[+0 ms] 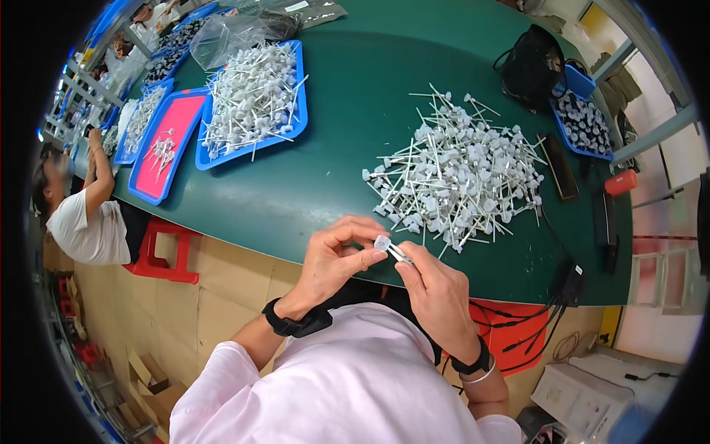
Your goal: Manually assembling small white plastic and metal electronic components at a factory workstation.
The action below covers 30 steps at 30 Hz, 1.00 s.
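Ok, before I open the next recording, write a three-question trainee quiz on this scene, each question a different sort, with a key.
1. Fill in: the large loose pile of white stemmed pieces lies directly on a ____ table.
2. True or false: the pink-lined tray shows fewer white pieces than the heaped blue tray beside it.
3. Open: what are the fingers of the left hand touching?

Key:
1. Green.
2. True; only a small cluster lies on the pink.
3. A small white piece.
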Available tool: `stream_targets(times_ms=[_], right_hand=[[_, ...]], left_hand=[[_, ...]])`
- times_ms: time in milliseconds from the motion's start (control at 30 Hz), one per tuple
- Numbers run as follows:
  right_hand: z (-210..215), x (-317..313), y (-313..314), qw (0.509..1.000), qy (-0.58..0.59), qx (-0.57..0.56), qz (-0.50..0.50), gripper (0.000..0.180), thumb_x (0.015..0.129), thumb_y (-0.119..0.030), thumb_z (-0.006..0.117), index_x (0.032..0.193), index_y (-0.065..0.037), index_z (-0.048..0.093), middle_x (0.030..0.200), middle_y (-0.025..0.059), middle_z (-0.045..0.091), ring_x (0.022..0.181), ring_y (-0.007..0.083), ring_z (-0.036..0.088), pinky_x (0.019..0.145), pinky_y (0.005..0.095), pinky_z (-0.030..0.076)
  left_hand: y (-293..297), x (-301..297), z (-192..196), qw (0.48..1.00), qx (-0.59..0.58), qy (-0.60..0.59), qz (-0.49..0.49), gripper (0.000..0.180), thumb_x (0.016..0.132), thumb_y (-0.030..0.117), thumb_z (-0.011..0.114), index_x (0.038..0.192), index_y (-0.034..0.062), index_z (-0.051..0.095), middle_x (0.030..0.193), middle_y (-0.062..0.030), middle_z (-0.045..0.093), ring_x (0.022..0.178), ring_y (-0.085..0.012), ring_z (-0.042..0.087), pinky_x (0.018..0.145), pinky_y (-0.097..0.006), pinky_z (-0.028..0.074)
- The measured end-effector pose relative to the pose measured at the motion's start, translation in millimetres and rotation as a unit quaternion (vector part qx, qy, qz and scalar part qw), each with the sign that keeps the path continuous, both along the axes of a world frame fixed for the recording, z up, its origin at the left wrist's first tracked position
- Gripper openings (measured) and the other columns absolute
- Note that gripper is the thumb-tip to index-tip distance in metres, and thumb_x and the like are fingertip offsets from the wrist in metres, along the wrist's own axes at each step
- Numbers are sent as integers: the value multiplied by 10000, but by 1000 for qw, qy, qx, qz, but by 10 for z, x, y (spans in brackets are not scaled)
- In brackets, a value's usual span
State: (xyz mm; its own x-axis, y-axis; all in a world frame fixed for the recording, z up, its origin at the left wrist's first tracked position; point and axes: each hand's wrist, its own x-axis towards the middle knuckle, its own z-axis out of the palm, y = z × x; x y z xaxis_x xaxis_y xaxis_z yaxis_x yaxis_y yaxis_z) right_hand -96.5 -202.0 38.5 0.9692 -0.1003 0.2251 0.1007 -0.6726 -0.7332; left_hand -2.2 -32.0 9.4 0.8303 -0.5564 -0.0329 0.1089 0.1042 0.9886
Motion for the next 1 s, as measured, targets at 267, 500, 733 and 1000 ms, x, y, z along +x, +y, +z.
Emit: stream_targets(times_ms=[267, 500, 733, 1000], right_hand=[[-31, 14, 28, 999, -16, -52, 5, 224, 956, -171, 589, 1162, -86, 566, 707, 103, 570, 533, 320, 580, 461, 412, 441], [-44, 7, 3, 998, -3, -61, 6, 216, 956, -172, 588, 1154, -90, 564, 694, 108, 565, 522, 324, 583, 453, 419, 438], [-54, 7, 10, 997, -15, -78, -1, 207, 944, -183, 604, 1131, -103, 568, 680, 96, 555, 509, 311, 584, 441, 407, 449], [-61, 9, 8, 996, -10, -85, 2, 190, 939, -179, 609, 1112, -111, 569, 675, 92, 550, 505, 309, 582, 440, 402, 453]], left_hand=[[-11, -48, 24, 999, 36, -29, 1, 212, 818, -53, 724, 1025, -25, 684, 1058, -104, 651, 938, -141, 626, 763, -233, 539], [-32, -78, 51, 995, 73, -70, 7, 200, 815, -39, 736, 1004, -11, 675, 1048, -98, 652, 932, -141, 631, 775, -246, 543], [-30, -75, 14, 996, 57, -62, 13, 202, 812, -31, 744, 1000, -12, 670, 1047, -97, 650, 925, -140, 634, 777, -250, 549], [-26, -81, 9, 995, 71, -68, 13, 200, 811, -24, 750, 994, -5, 673, 1049, -94, 645, 930, -146, 631, 786, -257, 546]])
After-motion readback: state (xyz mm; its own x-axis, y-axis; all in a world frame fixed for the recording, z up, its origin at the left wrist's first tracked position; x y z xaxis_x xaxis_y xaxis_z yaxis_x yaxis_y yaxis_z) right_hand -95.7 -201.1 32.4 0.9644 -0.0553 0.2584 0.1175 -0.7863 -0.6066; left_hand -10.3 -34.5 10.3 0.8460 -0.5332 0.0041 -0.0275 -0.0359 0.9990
